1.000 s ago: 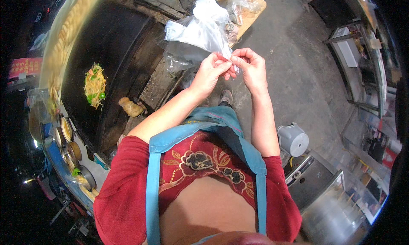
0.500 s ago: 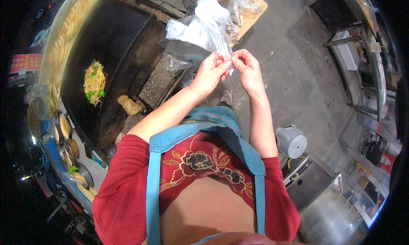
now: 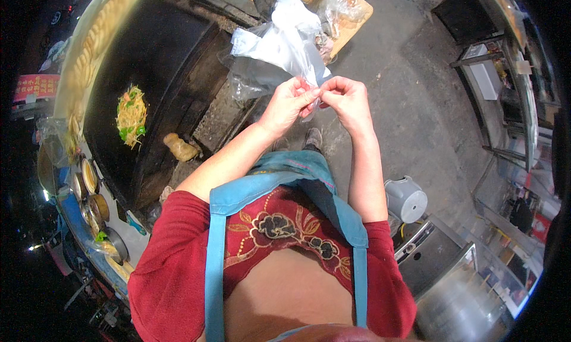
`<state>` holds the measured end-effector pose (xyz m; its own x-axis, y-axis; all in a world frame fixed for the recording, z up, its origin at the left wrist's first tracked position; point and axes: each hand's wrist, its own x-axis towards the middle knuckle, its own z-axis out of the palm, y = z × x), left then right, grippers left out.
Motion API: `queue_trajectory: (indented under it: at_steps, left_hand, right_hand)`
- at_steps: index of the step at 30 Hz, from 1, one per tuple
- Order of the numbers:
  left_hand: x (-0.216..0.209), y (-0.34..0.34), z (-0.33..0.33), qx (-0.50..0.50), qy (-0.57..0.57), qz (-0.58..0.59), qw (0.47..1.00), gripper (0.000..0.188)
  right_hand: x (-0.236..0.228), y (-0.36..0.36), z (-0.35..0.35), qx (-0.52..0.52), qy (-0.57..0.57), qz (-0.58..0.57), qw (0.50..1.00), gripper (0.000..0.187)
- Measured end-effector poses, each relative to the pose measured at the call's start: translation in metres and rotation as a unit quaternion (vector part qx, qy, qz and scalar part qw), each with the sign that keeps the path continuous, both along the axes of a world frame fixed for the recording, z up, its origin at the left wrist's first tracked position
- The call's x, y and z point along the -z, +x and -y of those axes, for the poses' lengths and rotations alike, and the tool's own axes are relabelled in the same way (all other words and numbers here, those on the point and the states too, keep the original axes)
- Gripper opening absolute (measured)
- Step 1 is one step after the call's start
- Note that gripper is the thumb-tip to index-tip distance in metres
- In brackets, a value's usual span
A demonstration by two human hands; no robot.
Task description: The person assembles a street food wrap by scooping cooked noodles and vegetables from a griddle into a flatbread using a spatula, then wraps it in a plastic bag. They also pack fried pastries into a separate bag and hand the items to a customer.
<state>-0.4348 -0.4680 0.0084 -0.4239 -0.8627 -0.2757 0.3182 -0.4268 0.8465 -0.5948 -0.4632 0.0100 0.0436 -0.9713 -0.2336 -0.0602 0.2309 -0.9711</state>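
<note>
Head view: left hand point(image 3: 286, 106) and right hand point(image 3: 348, 102) pinch plastic bag point(image 3: 291, 35), upper centre; not visibly opened yet. Noodles point(image 3: 131, 117) on griddle point(image 3: 169, 35), upper left.

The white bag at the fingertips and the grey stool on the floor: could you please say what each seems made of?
White bag: thin plastic film, glossy and partly see-through, judging by its creases and highlights. Grey stool: probably moulded plastic, smooth, from its even colour and rounded edges, though painted metal is possible.
</note>
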Motion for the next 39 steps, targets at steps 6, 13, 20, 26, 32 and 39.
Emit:
queue_trajectory:
  at_steps: [6,13,20,26,32,39]
  left_hand:
    - [0.005,0.002,-0.005,-0.013,-0.011,0.031,0.999,0.016]
    - [0.037,0.012,-0.014,-0.017,0.050,0.073,0.996,0.011]
    - [0.088,-0.007,-0.070,0.044,0.218,0.021,0.975,0.006]
    - [0.108,-0.043,-0.102,0.263,0.288,0.035,0.920,0.016]
    - [0.053,-0.100,-0.096,0.428,0.144,0.060,0.890,0.022]
    - [-0.029,-0.179,-0.013,0.139,-0.523,0.122,0.832,0.016]
  right_hand:
    - [0.003,-0.007,0.005,0.064,-0.039,-0.082,0.994,0.008]
    - [0.034,-0.031,0.017,0.179,-0.167,-0.337,0.909,0.012]
    - [0.120,-0.015,-0.071,0.242,0.183,-0.104,0.947,0.044]
    - [0.130,-0.028,-0.112,0.256,0.212,0.263,0.906,0.034]
    - [0.073,-0.092,-0.139,0.466,-0.045,0.100,0.878,0.010]
    - [0.023,-0.171,-0.181,0.541,-0.123,0.036,0.831,0.012]
